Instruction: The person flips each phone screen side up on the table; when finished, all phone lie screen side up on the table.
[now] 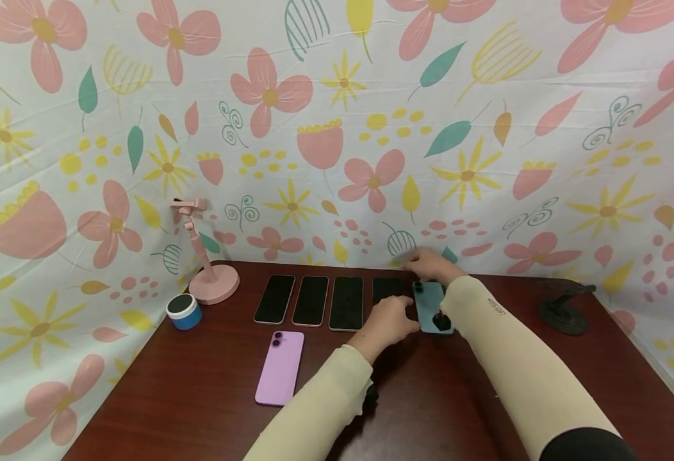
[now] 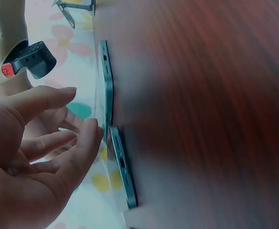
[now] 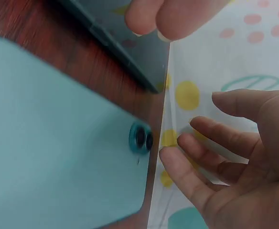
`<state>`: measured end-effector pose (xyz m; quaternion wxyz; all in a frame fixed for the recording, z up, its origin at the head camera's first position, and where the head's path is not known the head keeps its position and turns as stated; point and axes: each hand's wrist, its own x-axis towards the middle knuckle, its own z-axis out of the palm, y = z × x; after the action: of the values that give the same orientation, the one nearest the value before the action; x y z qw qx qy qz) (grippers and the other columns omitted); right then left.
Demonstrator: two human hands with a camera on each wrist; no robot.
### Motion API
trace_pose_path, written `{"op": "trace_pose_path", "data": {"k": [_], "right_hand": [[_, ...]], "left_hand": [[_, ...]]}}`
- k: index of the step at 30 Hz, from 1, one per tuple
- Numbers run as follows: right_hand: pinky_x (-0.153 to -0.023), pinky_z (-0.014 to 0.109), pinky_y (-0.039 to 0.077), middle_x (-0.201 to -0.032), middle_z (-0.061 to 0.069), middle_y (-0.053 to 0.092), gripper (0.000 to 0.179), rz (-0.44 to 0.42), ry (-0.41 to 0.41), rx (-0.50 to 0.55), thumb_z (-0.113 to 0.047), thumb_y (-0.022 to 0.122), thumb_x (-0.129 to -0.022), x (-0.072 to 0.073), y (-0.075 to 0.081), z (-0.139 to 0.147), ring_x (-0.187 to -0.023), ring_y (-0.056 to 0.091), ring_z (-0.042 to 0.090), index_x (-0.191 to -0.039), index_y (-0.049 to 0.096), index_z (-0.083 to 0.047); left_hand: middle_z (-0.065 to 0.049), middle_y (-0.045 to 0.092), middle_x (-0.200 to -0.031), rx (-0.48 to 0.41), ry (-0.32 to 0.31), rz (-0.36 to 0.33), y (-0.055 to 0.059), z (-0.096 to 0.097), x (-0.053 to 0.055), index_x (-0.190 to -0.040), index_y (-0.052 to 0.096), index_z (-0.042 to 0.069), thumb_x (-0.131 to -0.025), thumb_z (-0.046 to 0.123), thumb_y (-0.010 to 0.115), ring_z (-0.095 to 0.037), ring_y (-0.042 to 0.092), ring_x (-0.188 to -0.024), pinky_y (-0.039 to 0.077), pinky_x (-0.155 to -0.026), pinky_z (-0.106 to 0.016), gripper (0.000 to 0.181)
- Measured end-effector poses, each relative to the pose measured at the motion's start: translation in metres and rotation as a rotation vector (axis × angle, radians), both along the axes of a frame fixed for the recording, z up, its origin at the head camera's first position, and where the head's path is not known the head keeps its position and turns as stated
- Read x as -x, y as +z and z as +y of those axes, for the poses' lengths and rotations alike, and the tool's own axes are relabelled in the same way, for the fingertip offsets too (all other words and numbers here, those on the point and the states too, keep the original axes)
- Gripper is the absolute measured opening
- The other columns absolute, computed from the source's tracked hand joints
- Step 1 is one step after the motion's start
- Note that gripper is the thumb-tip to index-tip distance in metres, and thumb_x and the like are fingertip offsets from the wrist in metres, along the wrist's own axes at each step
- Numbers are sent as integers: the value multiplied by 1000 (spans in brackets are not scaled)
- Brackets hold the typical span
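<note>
A light blue phone lies on the table with its back and camera up, at the right end of a row. My right hand is at its far edge, fingers slightly bent and spread; in the right wrist view the fingertips sit just past the camera corner. Nearer the front, my left hand hovers between the blue phone and a dark-screened phone, covering the latter's lower part. The left wrist view shows the left fingers loosely bent with nothing between them, beside the phones' edges.
Several phones, such as a black-screened one, continue the row leftward, screens up. A purple phone lies back up nearer the front. At left stand a pink phone stand and a blue-and-white jar; at right, a black stand. Floral cloth hangs behind.
</note>
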<state>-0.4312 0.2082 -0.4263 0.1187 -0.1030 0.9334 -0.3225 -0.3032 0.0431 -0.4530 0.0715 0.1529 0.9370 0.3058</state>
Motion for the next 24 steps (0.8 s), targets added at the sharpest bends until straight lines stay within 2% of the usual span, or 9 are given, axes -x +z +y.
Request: {"op": "trace_pose_path", "data": {"k": [3,5,7,11,13,16,18,20,24], "right_hand": [[-85,43,62,-78,-1,60,32,-8,-14,20,-27,60,-108,0,-1,9,-71,55,14,-111,68,5],[-83,41,61,-80,3,63,32,-7,-14,15,-27,59,-108,0,-3,13,-70,54,15,-110,69,4],[-77,38,59,-95,10,69,31,1,-19,15,-26,59,-108,0,-5,18,-74,56,15,-113,71,2],[-72,34,55,-123,26,67,35,-6,-31,-7,-27,58,-108,1,-8,25,-85,59,22,-116,68,5],[-77,37,58,-136,30,63,40,-19,-42,-26,-28,58,-108,2,-9,29,-98,62,28,-126,65,7],[-89,47,61,-149,33,55,53,-44,-55,-57,-30,57,-108,2,-10,35,-117,62,36,-143,56,10],[-97,52,60,-152,34,52,57,-68,-66,-70,-31,56,-109,2,-11,38,-125,60,40,-147,52,12],[-101,54,59,-152,35,51,58,-95,-73,-75,-30,55,-109,1,-12,40,-130,59,43,-148,51,13],[-104,53,59,-152,35,52,61,-139,-88,-72,-30,54,-109,-2,-14,43,-135,59,45,-151,49,14]], "left_hand": [[-5,68,-146,13,-17,-3,0,7,0,-148,64,13,-97,29,79,-20,70,-121,59,-95,-32,56],[-4,69,-145,29,-25,1,0,12,0,-148,64,13,-96,31,81,-20,70,-123,59,-96,-32,58],[-3,69,-145,48,-28,2,-1,17,0,-148,64,14,-94,32,83,-19,70,-123,59,-97,-31,60],[-4,72,-138,96,-29,9,-3,25,1,-143,69,15,-91,36,86,-19,71,-118,60,-94,-30,59],[-4,74,-129,118,-32,12,-3,29,2,-134,73,14,-90,37,87,-18,72,-107,59,-87,-29,52],[-3,75,-115,161,-29,34,-15,37,11,-116,77,16,-89,39,87,-15,69,-90,57,-77,-29,36],[-2,74,-109,178,-25,31,-16,39,11,-103,78,17,-89,39,87,-15,67,-84,56,-73,-29,27],[-2,74,-110,202,-16,40,-16,42,11,-95,78,18,-89,40,88,-15,67,-86,56,-75,-29,25],[-3,75,-114,239,0,47,-5,44,1,-93,80,17,-89,40,88,-17,69,-97,57,-82,-28,25]]}}
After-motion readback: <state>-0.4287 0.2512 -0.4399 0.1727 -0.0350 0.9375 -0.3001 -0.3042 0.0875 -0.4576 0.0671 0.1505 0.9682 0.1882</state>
